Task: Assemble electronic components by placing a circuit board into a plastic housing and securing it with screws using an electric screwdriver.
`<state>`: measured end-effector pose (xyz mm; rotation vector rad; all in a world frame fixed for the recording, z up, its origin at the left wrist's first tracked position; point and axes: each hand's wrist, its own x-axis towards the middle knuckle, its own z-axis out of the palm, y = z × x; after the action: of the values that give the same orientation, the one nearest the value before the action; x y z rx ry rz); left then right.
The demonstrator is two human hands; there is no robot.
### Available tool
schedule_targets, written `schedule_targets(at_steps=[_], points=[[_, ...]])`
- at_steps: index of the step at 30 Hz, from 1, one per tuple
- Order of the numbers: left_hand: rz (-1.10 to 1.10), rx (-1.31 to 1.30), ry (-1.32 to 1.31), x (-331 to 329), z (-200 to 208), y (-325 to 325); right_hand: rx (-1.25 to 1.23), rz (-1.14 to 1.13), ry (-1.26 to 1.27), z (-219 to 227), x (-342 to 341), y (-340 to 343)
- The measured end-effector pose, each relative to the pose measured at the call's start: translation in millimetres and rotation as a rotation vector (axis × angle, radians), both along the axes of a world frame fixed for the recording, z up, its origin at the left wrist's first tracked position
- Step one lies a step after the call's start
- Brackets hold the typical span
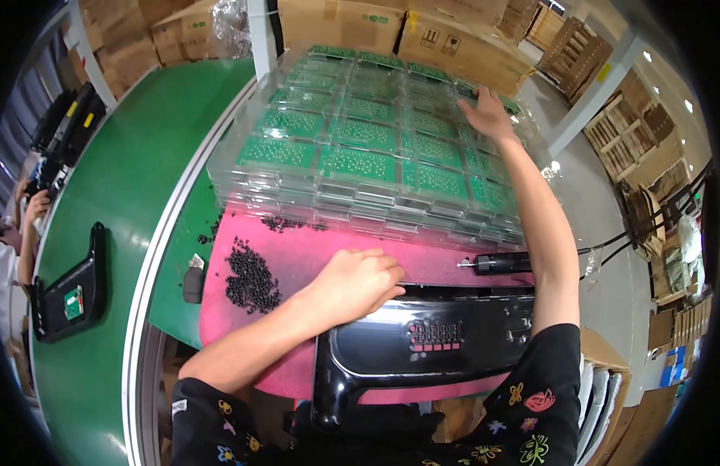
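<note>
A black plastic housing (383, 334), with a group of small rectangular openings, lies in front of me on a pink mat (437, 252). My left hand (356, 283) rests palm down over its far left edge, fingers curled together; whatever they hold is hidden. My right hand (490, 116) reaches to the far right of a stack of clear plastic trays (340, 198). Its thumb and fingers are apart at the green circuit boards (434, 151) in the top tray. A black electric screwdriver (500, 264) lies on the mat beneath my right forearm.
Small black parts (249, 278) are heaped at the mat's left. Beside them stands a small dark object (193, 281). On the green conveyor belt (142, 233) lies another black housing (78, 291) with a board in it. A co-worker's hands (37, 203) show at far left. Cardboard boxes (344, 27) stand behind.
</note>
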<state>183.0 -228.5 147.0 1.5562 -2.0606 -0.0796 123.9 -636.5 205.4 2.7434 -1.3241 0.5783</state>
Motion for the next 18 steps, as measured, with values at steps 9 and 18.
schedule_targets(at_steps=[9, 18], points=[[0.005, 0.027, 0.064, 2.6, 0.1, 3.6, -0.066, 0.059, 0.22, -4.3, 74.4, 1.6], [-0.01, 0.032, 0.091, 1.9, 1.6, 4.2, 0.071, 0.122, 0.226, -35.4, 83.1, -54.9]])
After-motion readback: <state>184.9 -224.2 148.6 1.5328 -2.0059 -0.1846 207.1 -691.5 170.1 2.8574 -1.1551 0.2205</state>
